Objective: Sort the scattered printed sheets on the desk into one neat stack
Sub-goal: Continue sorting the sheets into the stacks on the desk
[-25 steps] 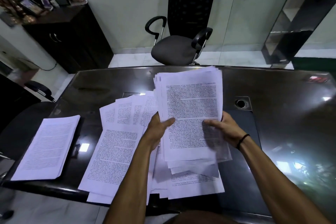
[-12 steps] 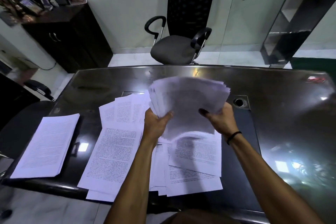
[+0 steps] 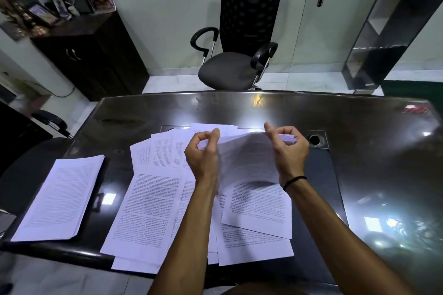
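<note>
A thick bundle of printed sheets (image 3: 247, 160) is held upright on the dark glossy desk (image 3: 371, 175), its top edge between both hands and its face blurred. My left hand (image 3: 203, 151) grips the bundle's left top corner. My right hand (image 3: 287, 148) grips its right top corner. Loose printed sheets (image 3: 148, 211) lie fanned and overlapping on the desk in front of me, more (image 3: 259, 213) under the bundle. A separate neat stack (image 3: 60, 199) rests at the desk's left edge.
A round cable hole (image 3: 315, 139) sits in the desk right of my right hand. A black office chair (image 3: 239, 55) stands beyond the far edge. A dark cabinet (image 3: 91, 55) with picture frames is at back left. A glass door is behind the chair.
The bundle, first held up flat facing me, has been tipped forward and lowered on end onto the desk. Both hands slid to its top corners.
</note>
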Action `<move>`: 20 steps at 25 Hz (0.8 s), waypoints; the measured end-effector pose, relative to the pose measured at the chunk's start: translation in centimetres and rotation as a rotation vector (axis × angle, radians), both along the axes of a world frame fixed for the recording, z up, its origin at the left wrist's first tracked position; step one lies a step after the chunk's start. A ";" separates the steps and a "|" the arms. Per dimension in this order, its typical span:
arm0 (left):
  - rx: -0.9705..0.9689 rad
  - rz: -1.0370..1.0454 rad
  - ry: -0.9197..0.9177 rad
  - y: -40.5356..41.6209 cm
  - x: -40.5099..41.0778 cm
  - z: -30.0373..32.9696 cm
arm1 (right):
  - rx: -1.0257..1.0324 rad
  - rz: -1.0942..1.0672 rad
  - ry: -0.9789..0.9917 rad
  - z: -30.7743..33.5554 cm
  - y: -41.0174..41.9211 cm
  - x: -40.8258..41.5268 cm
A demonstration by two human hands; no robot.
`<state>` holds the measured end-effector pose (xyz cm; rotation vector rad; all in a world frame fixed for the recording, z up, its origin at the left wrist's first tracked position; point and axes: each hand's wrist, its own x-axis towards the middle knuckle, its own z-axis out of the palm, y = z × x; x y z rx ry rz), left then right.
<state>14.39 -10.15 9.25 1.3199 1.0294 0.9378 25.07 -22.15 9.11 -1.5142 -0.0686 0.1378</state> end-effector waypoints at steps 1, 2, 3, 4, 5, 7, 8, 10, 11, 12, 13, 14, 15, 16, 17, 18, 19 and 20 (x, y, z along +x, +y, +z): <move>0.040 -0.030 -0.014 0.1 -0.3 -0.4 | 0.009 0.038 -0.027 -0.3 -0.4 0.0; 0.099 -0.086 -0.022 0.1 -0.8 -0.8 | 0.021 0.099 -0.064 -0.6 -1.0 0.0; 0.148 -0.155 -0.039 0.2 -1.3 -1.3 | 0.039 0.177 -0.092 -1.1 -1.7 0.0; 0.152 -0.222 -0.064 0.0 -1.7 -1.6 | 0.047 0.257 -0.085 -1.9 -2.4 0.1; 0.132 -0.272 -0.063 -0.2 -2.1 -2.2 | 0.036 0.328 -0.041 -2.9 -2.9 0.2; 0.087 -0.339 0.028 -0.6 -2.5 -4.1 | -0.080 0.405 0.070 -5.5 -3.4 0.4; 0.050 -0.357 0.088 -0.8 -2.6 -5.0 | -0.156 0.412 0.102 -6.8 -3.5 0.5; -0.055 -0.371 0.203 -0.9 -2.6 -6.8 | -0.280 0.406 0.129 -9.0 -3.3 0.4; -0.091 -0.375 0.258 -0.9 -2.5 -7.4 | -0.320 0.397 0.136 -9.5 -3.2 0.3; -0.107 -0.377 0.316 -0.6 -2.5 -8.0 | -0.344 0.387 0.139 -9.7 -3.0 0.4; -0.095 -0.384 0.374 -0.2 -2.6 -8.4 | -0.355 0.380 0.133 -9.8 -2.9 0.6; -0.068 -0.401 0.403 0.3 -2.8 -8.5 | -0.357 0.385 0.117 -9.6 -3.0 0.9; -0.042 -0.424 0.400 0.9 -3.1 -8.4 | -0.354 0.406 0.103 -9.2 -3.1 1.3; -0.045 -0.445 0.364 1.6 -3.6 -8.0 | -0.339 0.453 0.089 -8.4 -3.2 1.7; -0.096 -0.465 0.304 2.4 -4.3 -7.4 | -0.309 0.529 0.081 -7.5 -3.3 2.1; -0.162 -0.481 0.236 3.1 -5.0 -6.7 | -0.267 0.612 0.084 -6.6 -3.4 2.3; -0.230 -0.496 0.166 3.7 -6.0 -5.9 | -0.226 0.678 0.097 -5.7 -3.4 2.2; -0.289 -0.509 0.104 4.0 -7.0 -5.1 | -0.191 0.726 0.117 -5.1 -3.1 1.9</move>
